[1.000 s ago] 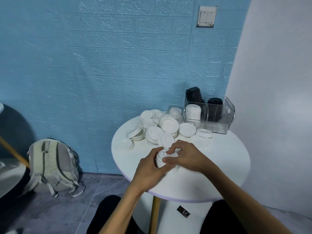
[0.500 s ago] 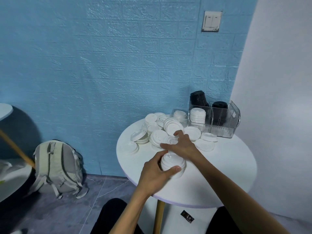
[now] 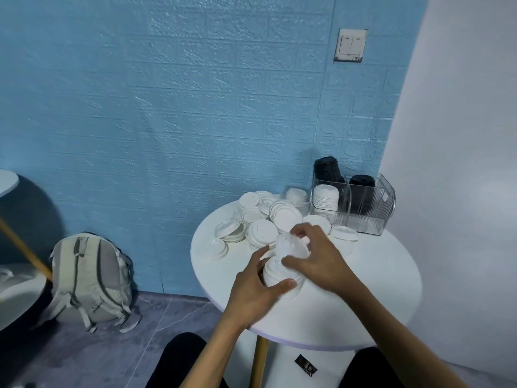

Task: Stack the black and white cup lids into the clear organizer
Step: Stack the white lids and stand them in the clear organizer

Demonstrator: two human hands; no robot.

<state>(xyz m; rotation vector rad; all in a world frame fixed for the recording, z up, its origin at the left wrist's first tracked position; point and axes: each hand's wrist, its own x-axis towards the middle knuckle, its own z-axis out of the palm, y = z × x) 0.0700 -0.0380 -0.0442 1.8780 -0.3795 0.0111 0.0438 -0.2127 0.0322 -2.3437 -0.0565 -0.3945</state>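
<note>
Up close in the head view, the left hand [image 3: 253, 292] curls round a short stack of white lids [image 3: 275, 273] standing on the round white surface [image 3: 363, 298], thumb across its front. Above it the right hand [image 3: 316, 261] pinches a single white lid [image 3: 292, 246], tilted, just over the stack's top. Loose white lids [image 3: 263, 219] lie heaped behind, toward the blue wall. Beyond them the clear organizer [image 3: 372, 208] stands at the surface's far edge, holding one white stack [image 3: 325, 197] and black lids [image 3: 361, 191]. A grey backpack [image 3: 89, 278] sits on the floor.
</note>
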